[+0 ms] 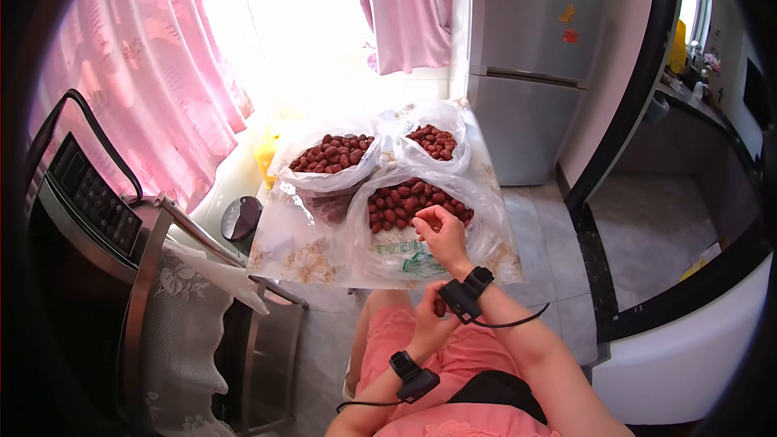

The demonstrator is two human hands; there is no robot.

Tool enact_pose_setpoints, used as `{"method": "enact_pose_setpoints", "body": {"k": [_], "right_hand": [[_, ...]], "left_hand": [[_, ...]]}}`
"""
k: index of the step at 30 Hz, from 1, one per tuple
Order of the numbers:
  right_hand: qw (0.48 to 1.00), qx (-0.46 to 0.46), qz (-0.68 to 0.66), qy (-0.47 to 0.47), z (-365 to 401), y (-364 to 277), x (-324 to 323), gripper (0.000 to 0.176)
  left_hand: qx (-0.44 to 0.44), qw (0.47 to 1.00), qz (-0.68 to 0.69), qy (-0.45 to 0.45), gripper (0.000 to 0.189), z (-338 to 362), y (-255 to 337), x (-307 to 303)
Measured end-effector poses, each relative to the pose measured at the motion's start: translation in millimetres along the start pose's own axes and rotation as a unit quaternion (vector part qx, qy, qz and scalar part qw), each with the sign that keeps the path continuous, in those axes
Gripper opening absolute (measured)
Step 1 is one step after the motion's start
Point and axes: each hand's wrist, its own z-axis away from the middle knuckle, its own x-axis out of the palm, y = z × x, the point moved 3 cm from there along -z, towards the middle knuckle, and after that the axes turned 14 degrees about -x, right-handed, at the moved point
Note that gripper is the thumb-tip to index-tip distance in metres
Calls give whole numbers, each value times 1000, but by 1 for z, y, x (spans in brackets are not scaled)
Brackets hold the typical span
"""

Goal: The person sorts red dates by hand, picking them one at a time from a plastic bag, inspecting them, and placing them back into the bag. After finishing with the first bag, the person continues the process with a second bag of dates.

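Note:
Three clear plastic bags of dark red dates stand on the table. My right hand [441,232] is over the front bag [356,235], its fingers curled and pinched together beside the dates [396,204]; whether something small is between them is too small to tell. Below the table's front edge, my left hand [430,322] is closed around a dark red date near my lap. The back left bag [312,180] holds more dates [332,154], and the back right bag [449,165] holds dates [435,142] too.
The table [303,263] has a flowered cover. At the left are a black appliance [89,194], a lace cloth [182,316] and a round dark object [241,218]. A grey fridge [526,121] stands behind right; pink curtains [146,57] hang by the window.

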Motion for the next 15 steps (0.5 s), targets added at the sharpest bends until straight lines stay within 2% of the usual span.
{"method": "enact_pose_setpoints", "body": {"k": [1, 2, 3, 4, 5, 6, 7, 9, 10, 11, 12, 13, 14, 15], "right_hand": [[996, -65, 64, -16, -2, -5, -3, 13], [983, -129, 127, -32, -3, -12, -5, 12], [983, -130, 130, -30, -4, -16, -8, 12], [959, -202, 188, -60, -3, -24, -10, 13], [927, -271, 245, -90, -2, -34, -11, 13], [926, -270, 248, -86, 0, -38, -14, 13], [912, -292, 259, -125, 3, -43, -14, 13], [872, -325, 301, -209, 9, -45, -13, 15], [873, -323, 301, -208, 10, -38, -13, 15], [840, -342, 333, -259, 13, -24, -10, 14], [803, -360, 361, -308, 18, -16, -5, 13], [778, -354, 377, -356, 22, -16, -1, 15], [780, -354, 375, -355, 27, -15, 3, 15], [829, -299, 279, -382, 33, -13, 7, 14]], "left_hand": [[1, 1000, 1, -2, 46, 0, -7, -2], [-53, 998, 42, -16, 39, 0, -15, -4], [-107, 990, 82, -29, 32, -1, -24, -6], [-106, 990, 83, -33, 32, 0, -27, -11], [-116, 989, 94, 7, 26, 2, -17, -20], [-127, 985, 105, 48, 20, 5, -5, -28], [-129, 985, 104, 43, 20, 6, 8, -35], [-83, 995, -41, 41, 26, 4, 46, -44], [-85, 995, -42, 40, 26, 4, 69, -44], [-6, 984, -180, 4, 36, 4, 100, -37], [74, 946, -313, -33, 47, 0, 119, -30], [72, 946, -315, -33, 47, -9, 125, -26], [175, 915, -362, -39, 56, -14, 133, -17], [276, 871, -404, -44, 66, -16, 139, -9]]}}
